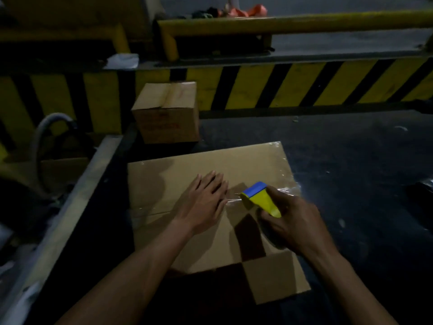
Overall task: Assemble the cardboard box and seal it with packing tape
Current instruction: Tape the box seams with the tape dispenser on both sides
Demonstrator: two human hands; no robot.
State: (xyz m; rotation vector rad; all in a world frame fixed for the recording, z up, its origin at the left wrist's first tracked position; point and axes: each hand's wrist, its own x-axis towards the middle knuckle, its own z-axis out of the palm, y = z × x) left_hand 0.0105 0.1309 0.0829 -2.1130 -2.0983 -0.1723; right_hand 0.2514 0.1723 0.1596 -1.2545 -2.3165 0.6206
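A large brown cardboard box point(178, 174) lies in front of me with its top flaps folded shut. Clear packing tape point(232, 201) runs along the middle seam and over the right edge. My left hand point(203, 202) lies flat on the box top, fingers spread, pressing beside the seam. My right hand point(293, 219) grips a yellow and blue tape dispenser point(259, 198) at the right part of the seam. The dispenser's blue end touches the box top. The tape roll itself is hidden under my right hand.
A smaller sealed cardboard box point(167, 113) stands behind, at the far left. A yellow-and-black striped barrier point(304, 85) runs across the back. A metal rail point(77, 200) borders the left side. Dark floor point(351, 160) lies to the right.
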